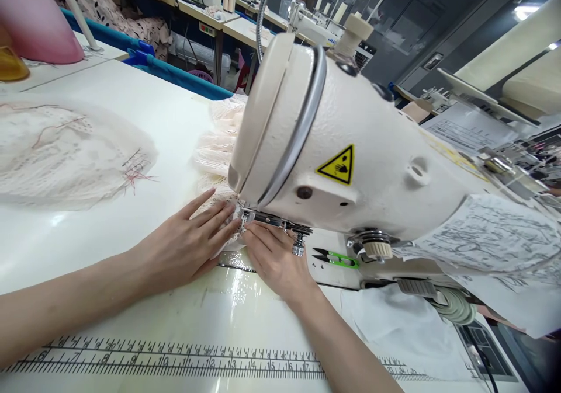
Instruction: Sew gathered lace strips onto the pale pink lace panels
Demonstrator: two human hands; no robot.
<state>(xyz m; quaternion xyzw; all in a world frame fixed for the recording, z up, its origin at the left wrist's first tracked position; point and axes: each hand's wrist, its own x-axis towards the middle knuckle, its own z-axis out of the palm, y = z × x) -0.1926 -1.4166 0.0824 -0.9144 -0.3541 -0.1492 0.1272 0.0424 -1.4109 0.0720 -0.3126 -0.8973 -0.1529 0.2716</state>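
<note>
A pale pink lace fabric (219,160) lies gathered under the head of a white sewing machine (280,112). My left hand (193,238) rests flat on the fabric, left of the presser foot, with its fingers stretched apart. Close to the metal presser foot (267,219), my right hand (276,258) has its fingers together at the fabric's edge; the fingertips are partly hidden behind the foot. Thread snips (337,258) with green handles lie on the machine bed, to the right of my right hand.
A lace piece (65,153) with red thread ends lies on the left of the table. A printed ruler strip (175,361) runs along the front. White cloth (394,317) lies at right. Behind are a pink rounded object (39,19), other machines, and a person in spotted clothing (118,16).
</note>
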